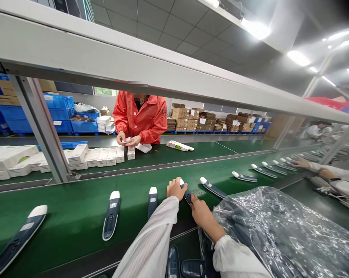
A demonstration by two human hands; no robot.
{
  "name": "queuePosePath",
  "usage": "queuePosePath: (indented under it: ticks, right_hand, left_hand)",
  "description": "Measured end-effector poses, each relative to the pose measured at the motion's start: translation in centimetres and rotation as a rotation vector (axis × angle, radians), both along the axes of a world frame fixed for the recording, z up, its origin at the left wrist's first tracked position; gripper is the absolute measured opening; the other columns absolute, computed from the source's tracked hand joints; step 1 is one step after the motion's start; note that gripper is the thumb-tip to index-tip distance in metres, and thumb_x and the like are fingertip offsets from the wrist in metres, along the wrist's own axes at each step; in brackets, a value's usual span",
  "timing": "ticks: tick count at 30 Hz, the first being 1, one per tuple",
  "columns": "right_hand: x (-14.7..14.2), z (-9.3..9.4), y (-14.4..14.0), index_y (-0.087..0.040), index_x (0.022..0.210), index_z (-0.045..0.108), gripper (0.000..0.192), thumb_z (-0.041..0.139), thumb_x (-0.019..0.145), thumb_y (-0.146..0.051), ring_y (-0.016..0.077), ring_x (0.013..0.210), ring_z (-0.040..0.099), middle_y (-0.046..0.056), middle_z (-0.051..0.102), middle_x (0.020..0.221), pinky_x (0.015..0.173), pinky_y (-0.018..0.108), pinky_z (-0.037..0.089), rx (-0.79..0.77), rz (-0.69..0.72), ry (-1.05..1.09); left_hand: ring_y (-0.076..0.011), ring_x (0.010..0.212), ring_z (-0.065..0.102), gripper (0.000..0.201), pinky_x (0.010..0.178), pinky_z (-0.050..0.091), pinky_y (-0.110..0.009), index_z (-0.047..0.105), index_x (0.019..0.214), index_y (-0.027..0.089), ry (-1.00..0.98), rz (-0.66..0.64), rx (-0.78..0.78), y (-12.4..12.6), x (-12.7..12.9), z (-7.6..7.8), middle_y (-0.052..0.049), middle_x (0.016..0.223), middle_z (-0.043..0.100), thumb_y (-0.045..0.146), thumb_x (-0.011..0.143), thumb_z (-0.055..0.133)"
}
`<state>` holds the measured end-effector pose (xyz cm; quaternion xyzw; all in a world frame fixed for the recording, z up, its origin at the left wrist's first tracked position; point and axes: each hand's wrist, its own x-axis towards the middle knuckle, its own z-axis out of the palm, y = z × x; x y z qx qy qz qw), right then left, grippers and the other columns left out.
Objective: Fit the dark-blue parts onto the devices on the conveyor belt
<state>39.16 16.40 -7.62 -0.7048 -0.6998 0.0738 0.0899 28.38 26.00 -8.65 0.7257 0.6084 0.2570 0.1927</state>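
Dark handset (187, 194) held between both hands on green belt (76, 208): left hand (176, 188) gripping white-tipped far end, right hand (200, 210) pinching near end; long axis runs away from person.

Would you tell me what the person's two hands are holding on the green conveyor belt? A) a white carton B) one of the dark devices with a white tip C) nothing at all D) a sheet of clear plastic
B: the left hand and the right hand both grip a dark device with a white tip on the green conveyor belt, in line with the others spaced along it.
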Motion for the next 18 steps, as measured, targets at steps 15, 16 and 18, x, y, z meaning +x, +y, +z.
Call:
queuePosePath:
  ticks: [15,16,18]
  right_hand:
    - [-2.3,6.4,-10.6,-0.045,0.137,0.051,0.049,0.061,0.092,-0.029,0.0302,0.139,0.037,-0.002,0.051,0.147,0.117,0.06,0.016,-0.021,0.817,0.142]
    - [-2.8,6.4,-11.2,-0.046,0.135,0.053,0.049,0.063,0.091,-0.027,0.0306,0.138,0.036,-0.002,0.054,0.144,0.117,0.06,0.016,-0.052,0.837,0.167]
    - [-3.4,6.1,-11.6,-0.044,0.128,0.06,0.043,0.065,0.089,-0.025,0.029,0.135,0.04,-0.001,0.062,0.132,0.117,0.056,0.02,-0.121,0.846,0.221]
  left_hand:
    - [-0.0258,0.132,0.045,0.046,0.111,0.036,-0.036,0.052,0.134,0.022,0.129,0.187,0.25,-4.1,-17.6,6.8,-0.008,0.141,0.053,0.043,0.094,0.042]
    - [-0.0266,0.13,0.047,0.046,0.108,0.039,-0.036,0.054,0.132,0.021,0.134,0.245,0.19,-4.3,-19.6,6.2,-0.009,0.14,0.054,0.043,0.093,0.044]
    - [-0.0265,0.127,0.051,0.045,0.103,0.043,-0.036,0.055,0.13,0.022,0.129,0.273,0.087,-4.7,-22.3,4.9,-0.009,0.139,0.055,0.044,0.092,0.045]
